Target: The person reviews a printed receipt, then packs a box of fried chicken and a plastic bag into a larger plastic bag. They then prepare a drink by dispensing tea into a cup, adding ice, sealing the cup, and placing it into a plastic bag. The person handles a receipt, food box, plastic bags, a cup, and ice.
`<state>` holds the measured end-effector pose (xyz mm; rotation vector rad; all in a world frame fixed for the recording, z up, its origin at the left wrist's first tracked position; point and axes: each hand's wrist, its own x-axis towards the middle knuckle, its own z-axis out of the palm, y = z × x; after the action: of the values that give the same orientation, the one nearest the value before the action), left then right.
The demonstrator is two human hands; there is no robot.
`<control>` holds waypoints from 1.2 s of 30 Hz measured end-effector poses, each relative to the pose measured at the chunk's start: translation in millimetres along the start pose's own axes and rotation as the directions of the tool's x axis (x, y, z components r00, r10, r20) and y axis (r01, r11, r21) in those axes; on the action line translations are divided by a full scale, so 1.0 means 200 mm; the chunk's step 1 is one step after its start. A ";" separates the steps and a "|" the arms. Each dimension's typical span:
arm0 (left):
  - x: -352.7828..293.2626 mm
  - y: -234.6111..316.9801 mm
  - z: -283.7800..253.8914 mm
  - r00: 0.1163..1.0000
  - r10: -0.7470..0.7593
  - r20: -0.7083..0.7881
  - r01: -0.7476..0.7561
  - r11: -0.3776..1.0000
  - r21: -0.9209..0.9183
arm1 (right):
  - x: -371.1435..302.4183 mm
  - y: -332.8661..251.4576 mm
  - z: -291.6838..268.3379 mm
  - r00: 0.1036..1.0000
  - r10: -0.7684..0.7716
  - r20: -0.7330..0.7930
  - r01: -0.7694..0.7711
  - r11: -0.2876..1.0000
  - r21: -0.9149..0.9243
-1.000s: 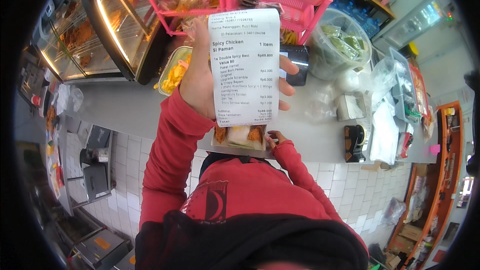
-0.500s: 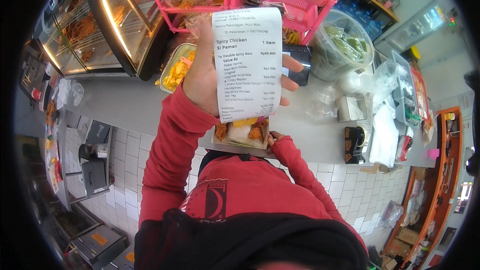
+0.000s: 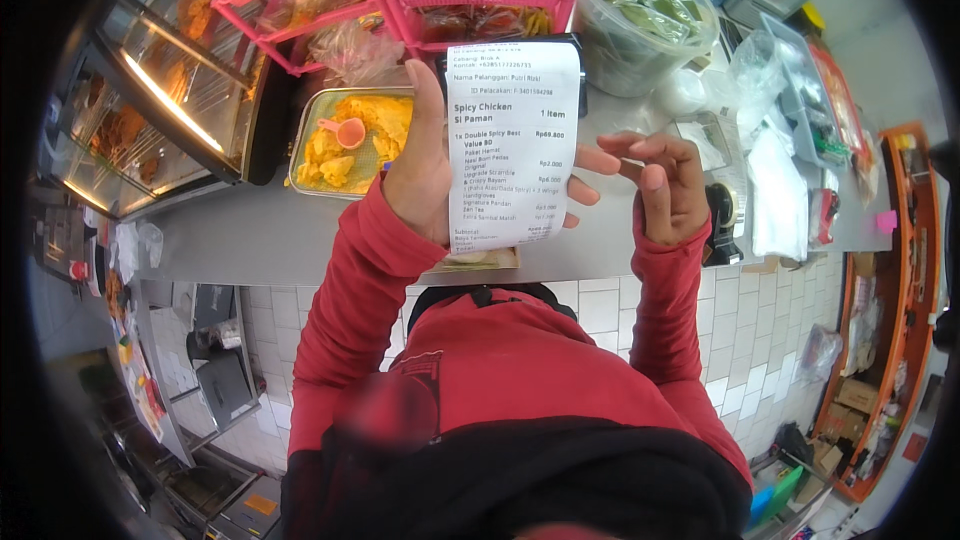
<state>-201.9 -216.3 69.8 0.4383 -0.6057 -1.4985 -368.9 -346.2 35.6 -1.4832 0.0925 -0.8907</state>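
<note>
A long white printed receipt (image 3: 513, 150) lies across my left hand (image 3: 422, 175), which holds it up above the counter. The thumb rises along its left edge, and fingertips show past its right edge. To the right, my right hand (image 3: 668, 185) is raised with nothing in it, fingers apart and partly bent, close to the left fingertips. Behind the receipt sits a food box (image 3: 485, 261), only its near edge visible; its contents are mostly hidden. Left of my left hand, a metal tray (image 3: 298, 135) holds yellow scrambled egg (image 3: 385, 125) with a pink scoop (image 3: 348, 132) in it.
A lit glass display case (image 3: 190, 115) with fried food stands at the left. Pink baskets (image 3: 400, 0) of packets line the back. Rightward are a clear tub (image 3: 645, 50) of green packets, a black tape dispenser (image 3: 722, 225) and white plastic bags (image 3: 778, 205).
My right hand has let go of the food box and risen beside the receipt. My left hand still holds the receipt. The view has shifted, showing more of the egg tray.
</note>
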 end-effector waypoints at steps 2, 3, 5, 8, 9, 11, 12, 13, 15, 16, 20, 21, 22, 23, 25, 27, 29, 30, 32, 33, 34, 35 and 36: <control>0.02 -0.02 -0.01 0.999 -0.030 0.010 0.030 0.999 0.037 | 0.03 -0.02 0.03 1.000 0.018 0.020 -0.019 0.999 0.038; 0.02 -0.02 -0.01 0.999 -0.037 0.016 0.036 0.998 0.050 | 0.04 -0.02 0.06 0.998 0.065 0.022 -0.066 0.997 0.045; 0.02 -0.02 -0.02 0.998 -0.043 -0.047 0.042 0.999 -0.024 | 0.07 -0.02 0.09 0.988 0.154 0.014 -0.154 0.988 0.031; -0.02 -0.01 -0.02 0.989 -0.063 -0.133 0.055 0.996 -0.067 | 0.12 0.00 0.15 0.988 0.151 0.014 -0.152 0.987 0.044; -0.04 0.00 -0.03 0.988 -0.066 -0.139 0.051 0.993 -0.104 | 0.14 0.00 0.16 0.982 0.178 0.067 -0.180 0.983 0.024; -0.08 0.01 -0.04 0.984 -0.044 -0.174 0.028 0.995 -0.093 | 0.19 0.02 0.18 0.954 0.235 0.188 -0.233 0.972 -0.033; -0.10 0.02 -0.05 0.983 -0.028 -0.180 0.009 0.995 -0.103 | 0.21 0.04 0.21 0.960 0.200 0.197 -0.192 0.980 -0.061; -0.13 0.03 -0.06 0.980 -0.012 -0.198 -0.003 0.997 -0.075 | 0.24 0.07 0.24 0.964 0.146 0.220 -0.132 0.988 -0.080; -0.22 0.04 -0.09 0.973 0.022 -0.229 -0.029 0.999 -0.029 | 0.27 0.12 0.32 0.967 0.136 0.217 -0.119 0.989 -0.090; -0.27 0.05 -0.10 0.966 0.003 -0.259 0.014 0.998 0.062 | 0.29 0.15 0.37 0.964 0.119 0.236 -0.098 0.990 -0.100; -0.52 0.08 -0.18 0.911 0.010 -0.411 0.023 0.997 0.074 | 0.34 0.22 0.57 0.894 0.259 0.365 -0.245 0.966 -0.086; -0.59 0.09 -0.20 0.888 0.017 -0.459 -0.019 1.000 0.001 | 0.35 0.23 0.61 0.851 0.260 0.456 -0.203 0.964 -0.171; -0.66 0.10 -0.22 0.868 0.077 -0.490 -0.080 0.997 0.017 | 0.37 0.25 0.65 0.797 0.280 0.536 -0.163 0.953 -0.256; -0.74 0.10 -0.25 0.845 0.135 -0.518 -0.138 0.990 0.033 | 0.40 0.28 0.70 0.765 0.259 0.590 -0.078 0.946 -0.315; -0.90 0.11 -0.30 0.774 0.242 -0.586 -0.253 0.965 0.065 | 0.47 0.34 0.75 0.670 0.294 0.682 0.015 0.913 -0.408; -1.06 0.11 -0.36 0.650 0.285 -0.704 -0.298 0.948 0.109 | 0.55 0.44 0.83 0.642 0.301 0.705 0.107 0.876 -0.471; -1.20 0.10 -0.42 0.566 0.324 -0.758 -0.357 0.925 0.129 | 0.68 0.59 0.90 0.640 0.311 0.702 0.311 0.731 -0.607; -1.26 0.10 -0.45 0.546 0.345 -0.764 -0.387 0.912 0.135 | 0.76 0.67 0.94 0.648 0.240 0.723 0.426 0.673 -0.605; -1.33 0.09 -0.52 0.521 0.357 -0.775 -0.443 0.890 0.112 | 0.91 0.86 1.06 0.704 0.293 0.647 0.492 0.456 -0.742; -1.35 0.10 -0.55 0.518 0.349 -0.781 -0.466 0.881 0.085 | 0.99 0.95 1.13 0.739 0.266 0.620 0.450 0.490 -0.747; -1.36 0.11 -0.57 0.515 0.342 -0.786 -0.490 0.870 0.058 | 1.07 1.04 1.20 0.773 0.321 0.548 0.360 0.489 -0.794; -1.36 0.14 -0.59 0.534 0.359 -0.766 -0.505 0.862 0.052 | 1.15 1.12 1.27 0.835 0.293 0.465 0.335 0.399 -0.853; -1.35 0.16 -0.61 0.549 0.374 -0.747 -0.519 0.853 0.046 | 1.23 1.21 1.33 0.888 0.218 0.405 0.323 0.332 -0.886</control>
<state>-92.6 42.6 -33.3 0.6404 0.0902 -0.7448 60.1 -305.6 -25.0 -2.8442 0.2453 -0.4410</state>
